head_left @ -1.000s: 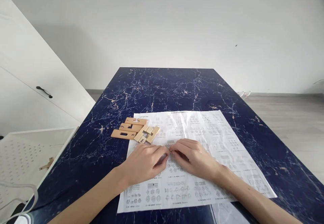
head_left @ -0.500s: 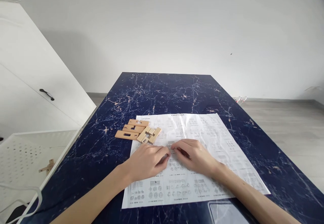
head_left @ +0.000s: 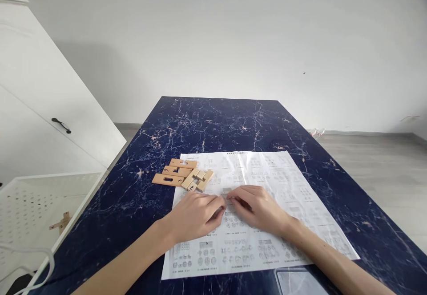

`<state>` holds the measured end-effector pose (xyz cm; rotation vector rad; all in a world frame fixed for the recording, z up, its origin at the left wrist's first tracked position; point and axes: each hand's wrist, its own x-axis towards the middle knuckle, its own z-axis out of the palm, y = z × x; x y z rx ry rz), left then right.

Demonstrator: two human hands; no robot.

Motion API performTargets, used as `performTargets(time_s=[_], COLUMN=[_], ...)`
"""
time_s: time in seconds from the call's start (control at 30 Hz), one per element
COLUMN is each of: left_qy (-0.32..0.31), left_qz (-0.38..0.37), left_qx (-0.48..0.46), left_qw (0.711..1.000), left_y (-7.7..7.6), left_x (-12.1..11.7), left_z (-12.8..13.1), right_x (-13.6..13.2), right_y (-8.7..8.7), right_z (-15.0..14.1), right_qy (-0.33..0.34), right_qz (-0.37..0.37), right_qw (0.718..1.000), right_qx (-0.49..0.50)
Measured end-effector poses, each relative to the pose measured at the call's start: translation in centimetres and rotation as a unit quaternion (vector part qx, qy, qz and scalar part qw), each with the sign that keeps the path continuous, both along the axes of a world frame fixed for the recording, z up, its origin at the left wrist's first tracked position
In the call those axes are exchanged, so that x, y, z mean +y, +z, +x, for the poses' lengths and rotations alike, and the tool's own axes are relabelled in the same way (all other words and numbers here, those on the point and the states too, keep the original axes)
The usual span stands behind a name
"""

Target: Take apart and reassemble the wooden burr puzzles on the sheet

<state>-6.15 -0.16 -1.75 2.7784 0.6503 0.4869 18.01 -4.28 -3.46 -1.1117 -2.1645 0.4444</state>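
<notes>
My left hand (head_left: 200, 215) rests on a printed paper sheet (head_left: 263, 250), its fingers curled together with no object showing in them. Facing it, my right hand (head_left: 255, 206) lies on the same sheet with bent fingers, also holding nothing that I can see. The two sets of fingertips are close together, a narrow gap between them. Just beyond my left hand are several light wooden puzzle pieces (head_left: 205, 179) laid in an interlocked pattern. Beside them lie darker flat wooden pieces (head_left: 163, 179) marked with numbers, partly off the sheet's left edge.
The dark blue marbled table (head_left: 213, 126) runs away toward a white wall. At the near edge lies a flat, pale rectangular object (head_left: 300, 281). A white perforated basket (head_left: 30, 192) with a wooden cross-shaped piece (head_left: 62, 222) and a cable stands at the left, by a white cabinet (head_left: 40, 90).
The whole view has shifted very slightly. My hands stay in the same place on the sheet, and the wooden pieces have not moved.
</notes>
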Motion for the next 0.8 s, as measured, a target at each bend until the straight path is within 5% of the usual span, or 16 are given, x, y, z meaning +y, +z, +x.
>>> performTargets(time_s=[0.33, 0.53, 0.63, 0.73, 0.8], left_qy=[-0.002, -0.03, 0.074, 0.213, 0.244], left_qz=[0.023, 0.142, 0.134, 0.098, 0.085], left_qx=[0.002, -0.1, -0.168, -0.134, -0.107], left_qw=[1.0, 0.984, 0.974, 0.963, 0.96], left_y=[-0.1, 1.0, 2.5, 3.7, 3.8], left_x=[-0.1, 1.8, 4.3, 7.2, 8.8], left_z=[0.1, -1.0, -2.3, -4.2, -5.5], right_x=[-0.1, 0.0, 0.0, -0.1, -0.1], right_y=[-0.1, 0.2, 0.3, 0.4, 0.4], right_z=[0.1, 0.0, 0.0, 0.1, 0.1], right_qy=[0.001, 0.001, -0.001, -0.004, -0.006], right_qz=[0.006, 0.01, 0.007, 0.002, -0.001], right_qw=[1.0, 1.0, 1.0, 1.0, 1.0], right_qx=[-0.004, -0.007, -0.01, -0.011, -0.012])
